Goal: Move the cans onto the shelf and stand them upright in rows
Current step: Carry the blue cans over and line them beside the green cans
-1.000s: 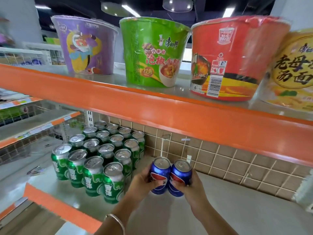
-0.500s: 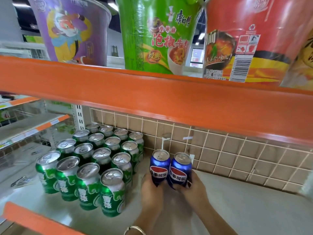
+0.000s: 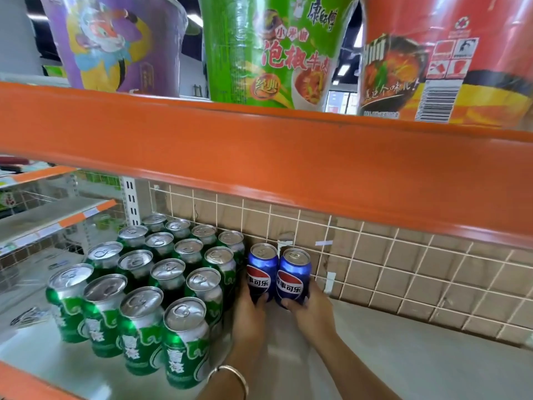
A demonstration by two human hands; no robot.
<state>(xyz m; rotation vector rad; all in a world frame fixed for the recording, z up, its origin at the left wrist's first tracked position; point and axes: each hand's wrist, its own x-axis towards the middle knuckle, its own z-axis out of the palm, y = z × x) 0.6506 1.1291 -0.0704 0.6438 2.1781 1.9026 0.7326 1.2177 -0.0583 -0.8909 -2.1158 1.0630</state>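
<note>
The left hand (image 3: 248, 311) grips the left blue can (image 3: 261, 271) and the right hand (image 3: 311, 311) grips the right blue can (image 3: 294, 277). Both stand upright, touching, close to the grid wall (image 3: 403, 272) at the far edge of the shelf (image 3: 418, 368), just right of the green cans (image 3: 138, 287). Rightwards the shelf board lies open. The blue labels read 百事可乐.

Blue cans (image 3: 277, 272) with red-white emblems, green cans (image 3: 138, 307) with silver tops, orange shelf edge (image 3: 259, 157).
</note>
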